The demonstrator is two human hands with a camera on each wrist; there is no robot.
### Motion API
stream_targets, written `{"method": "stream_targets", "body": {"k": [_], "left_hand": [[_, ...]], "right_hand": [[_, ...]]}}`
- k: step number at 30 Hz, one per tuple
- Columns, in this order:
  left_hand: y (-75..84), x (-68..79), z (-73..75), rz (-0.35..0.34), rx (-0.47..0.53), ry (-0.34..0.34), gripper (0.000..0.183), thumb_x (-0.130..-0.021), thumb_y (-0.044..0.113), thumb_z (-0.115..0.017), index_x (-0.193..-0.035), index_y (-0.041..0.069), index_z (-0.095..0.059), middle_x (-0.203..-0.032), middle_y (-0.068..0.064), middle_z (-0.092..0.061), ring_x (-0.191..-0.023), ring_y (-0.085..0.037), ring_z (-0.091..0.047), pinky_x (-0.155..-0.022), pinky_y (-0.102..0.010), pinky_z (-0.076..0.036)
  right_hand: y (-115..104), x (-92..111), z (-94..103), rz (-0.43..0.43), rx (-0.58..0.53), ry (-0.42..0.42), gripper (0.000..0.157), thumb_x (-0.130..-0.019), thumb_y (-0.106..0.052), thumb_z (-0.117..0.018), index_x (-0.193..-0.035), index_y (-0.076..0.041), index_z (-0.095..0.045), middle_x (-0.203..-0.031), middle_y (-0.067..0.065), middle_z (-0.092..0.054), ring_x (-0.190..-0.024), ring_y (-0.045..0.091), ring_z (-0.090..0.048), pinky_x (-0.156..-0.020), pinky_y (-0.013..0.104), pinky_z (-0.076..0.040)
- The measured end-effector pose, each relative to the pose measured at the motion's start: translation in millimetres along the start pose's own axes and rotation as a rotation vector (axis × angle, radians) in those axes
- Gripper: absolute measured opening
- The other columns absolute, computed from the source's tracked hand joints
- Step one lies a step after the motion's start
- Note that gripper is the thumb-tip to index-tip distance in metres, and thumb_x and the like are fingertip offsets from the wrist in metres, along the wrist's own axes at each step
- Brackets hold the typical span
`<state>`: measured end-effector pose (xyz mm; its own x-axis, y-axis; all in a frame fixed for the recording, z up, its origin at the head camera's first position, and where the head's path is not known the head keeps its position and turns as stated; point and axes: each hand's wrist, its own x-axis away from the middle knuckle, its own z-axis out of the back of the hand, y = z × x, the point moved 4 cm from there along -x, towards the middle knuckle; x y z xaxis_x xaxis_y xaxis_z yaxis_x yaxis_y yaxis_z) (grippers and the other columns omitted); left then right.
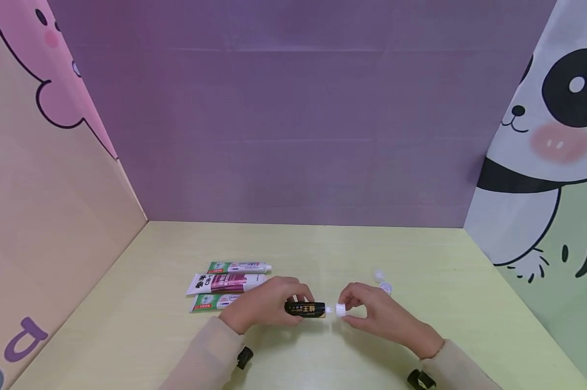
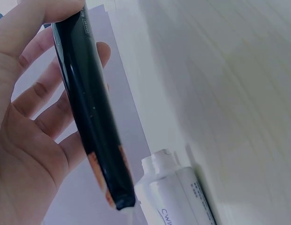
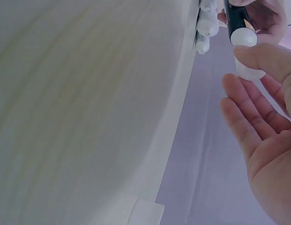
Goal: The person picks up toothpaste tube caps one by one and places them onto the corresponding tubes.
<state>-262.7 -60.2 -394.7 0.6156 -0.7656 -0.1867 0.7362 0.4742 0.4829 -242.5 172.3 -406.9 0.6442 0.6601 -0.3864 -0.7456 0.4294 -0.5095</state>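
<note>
The left hand point(image 1: 269, 304) is gripping a black toothpaste tube point(image 1: 305, 310) between thumb and fingers, holding it level above the bench point(image 1: 322, 252), with its white nozzle point(image 1: 329, 310) pointing toward the right hand point(image 1: 373, 310). The right hand's grip is pinching a white ribbed cap point(image 1: 340, 310), which is sitting just beside the nozzle, in line with it and slightly apart.

Left of the black tube, three more tubes are lying side by side, their capped ends facing right: a green-and-white toothpaste tube point(image 1: 239, 267) at the back, a white-and-purple tube point(image 1: 227, 284) in the middle and a second green-and-white tube point(image 1: 215, 302) in front, partly hidden by the left hand. Two loose white caps, one farther back point(image 1: 379, 275) and one nearer point(image 1: 386, 287), are resting just beyond the right hand. A purple backdrop point(image 1: 293, 119) is standing behind the bench.
</note>
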Motion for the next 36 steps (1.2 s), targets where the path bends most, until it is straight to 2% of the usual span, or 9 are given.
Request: {"method": "stream_targets", "body": {"k": [6,14,25,30,36], "left_hand": [[2.3,-0.2,-0.8,-0.017,0.004,0.007,0.028,-0.080,0.012,-0.079,-0.105,0.022,-0.071,-0.090,0.014,-0.060,-0.078,-0.001,-0.056,-0.071,-0.019,-0.048],[4.2,-1.9,-2.7,-0.004,0.020,-0.009,0.028,-0.081,0.012,-0.080,-0.106,0.021,-0.071,-0.093,0.013,-0.062,-0.081,0.000,-0.058,-0.073,-0.019,-0.049],[5.9,-2.9,-3.5,-0.028,0.016,0.013,0.027,-0.080,0.012,-0.080,-0.104,0.022,-0.071,-0.092,0.014,-0.061,-0.081,0.000,-0.057,-0.073,-0.019,-0.048],[7.2,-2.2,-2.2,-0.033,0.019,0.025,0.027,-0.080,0.011,-0.080,-0.103,0.021,-0.071,-0.090,0.013,-0.061,-0.078,-0.001,-0.056,-0.071,-0.019,-0.048],[6.0,-1.7,-0.9,-0.022,0.021,0.034,0.026,-0.079,0.010,-0.080,-0.101,0.021,-0.071,-0.089,0.013,-0.060,-0.076,-0.002,-0.055,-0.069,-0.019,-0.048]], "right_hand": [[-1.9,-2.2,-1.6,0.019,0.000,0.003,0.035,-0.080,-0.003,-0.083,-0.103,-0.015,-0.059,-0.097,-0.011,-0.063,-0.085,0.010,-0.067,-0.076,0.032,-0.057],[-4.1,-3.6,-3.5,0.034,-0.025,0.006,0.036,-0.079,-0.001,-0.082,-0.102,-0.016,-0.059,-0.097,-0.011,-0.064,-0.085,0.007,-0.066,-0.076,0.032,-0.057],[-4.5,-3.2,-7.1,0.016,-0.070,0.010,0.034,-0.080,0.000,-0.081,-0.102,-0.016,-0.060,-0.096,-0.011,-0.065,-0.084,0.007,-0.067,-0.075,0.031,-0.056],[-3.1,-3.0,-7.8,-0.031,-0.096,-0.006,0.030,-0.084,-0.004,-0.079,-0.104,-0.017,-0.060,-0.095,-0.009,-0.067,-0.084,0.006,-0.066,-0.077,0.030,-0.055],[-0.1,-3.7,-10.2,-0.135,-0.126,-0.060,0.014,-0.096,-0.023,-0.070,-0.106,-0.018,-0.061,-0.090,-0.009,-0.069,-0.083,0.004,-0.065,-0.079,0.030,-0.054]]}}
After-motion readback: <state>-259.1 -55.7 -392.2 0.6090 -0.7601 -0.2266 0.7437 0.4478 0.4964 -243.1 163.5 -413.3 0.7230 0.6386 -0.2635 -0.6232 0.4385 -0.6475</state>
